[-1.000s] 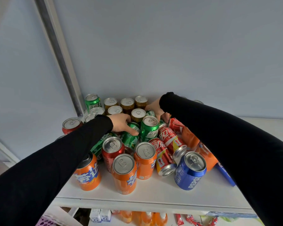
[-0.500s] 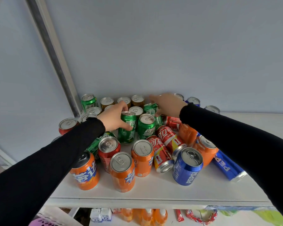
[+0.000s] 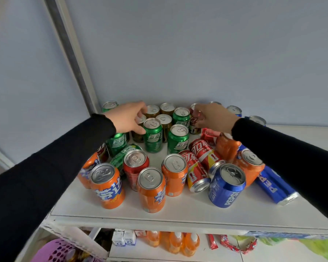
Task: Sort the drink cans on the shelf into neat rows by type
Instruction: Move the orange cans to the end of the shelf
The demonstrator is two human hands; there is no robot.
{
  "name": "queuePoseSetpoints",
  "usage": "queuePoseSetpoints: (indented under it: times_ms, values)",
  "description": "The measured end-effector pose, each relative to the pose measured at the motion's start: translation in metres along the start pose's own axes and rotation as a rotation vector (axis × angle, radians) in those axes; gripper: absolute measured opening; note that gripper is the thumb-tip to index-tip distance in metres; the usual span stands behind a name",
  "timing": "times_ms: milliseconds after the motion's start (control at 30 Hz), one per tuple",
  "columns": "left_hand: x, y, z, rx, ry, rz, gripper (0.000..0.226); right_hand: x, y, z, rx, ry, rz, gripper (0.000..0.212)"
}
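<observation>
From the head view, we see our left hand (image 3: 128, 118) curled around a gold can (image 3: 140, 127), thumb touching the green can (image 3: 153, 136) just beside it. Our right hand (image 3: 213, 117) pinches a red can (image 3: 194, 122) standing beside another green can (image 3: 182, 116). Orange cans (image 3: 151, 190) stand nearer us on the shelf (image 3: 178, 214).

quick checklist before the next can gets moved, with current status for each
1. Left hand on a can: ok, thumb touches the green can; fingers reach a silver-topped can behind.
2. Right hand grip: ok, fingers round a red can.
3. Green cans upright: not ok, one lying green can.
4. Red cola cans: not ok, two lying red cans.
5. Lying Pepsi can: not ok.
6. Shelf front space: ok.
</observation>
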State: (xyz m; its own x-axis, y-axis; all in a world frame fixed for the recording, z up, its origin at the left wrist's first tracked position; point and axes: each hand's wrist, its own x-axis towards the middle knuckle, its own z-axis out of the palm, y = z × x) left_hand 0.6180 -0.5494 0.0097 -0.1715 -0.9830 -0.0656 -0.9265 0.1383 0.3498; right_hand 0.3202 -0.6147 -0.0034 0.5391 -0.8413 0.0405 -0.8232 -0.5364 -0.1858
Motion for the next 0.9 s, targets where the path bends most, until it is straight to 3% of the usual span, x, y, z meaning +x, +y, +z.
queuePoseSetpoints:
  times_ms: [100,300,467,633,733,900]
  values:
    - [-0.009,-0.005,-0.010,0.223,-0.161,-0.005,0.040,-0.013,0.002,-0.009,0.002,-0.246,0.003,0.022]
    - [-0.008,0.005,0.011,0.598,-0.373,0.096,0.052,-0.017,-0.006,0.002,-0.100,-0.522,-0.015,0.062]
    - [-0.009,0.013,0.011,0.720,-0.542,0.053,0.052,-0.011,-0.008,0.002,-0.051,-0.654,0.024,0.072]
    - [-0.009,0.003,0.013,0.629,-0.448,0.114,0.032,-0.011,-0.006,0.006,-0.063,-0.579,0.027,0.068]
    - [-0.012,-0.007,0.012,0.540,-0.351,0.181,0.031,-0.018,-0.003,0.005,-0.056,-0.507,0.019,0.064]
    - [-0.025,-0.020,0.009,0.401,-0.090,0.281,0.043,-0.034,-0.002,0.000,-0.050,-0.172,-0.039,0.049]
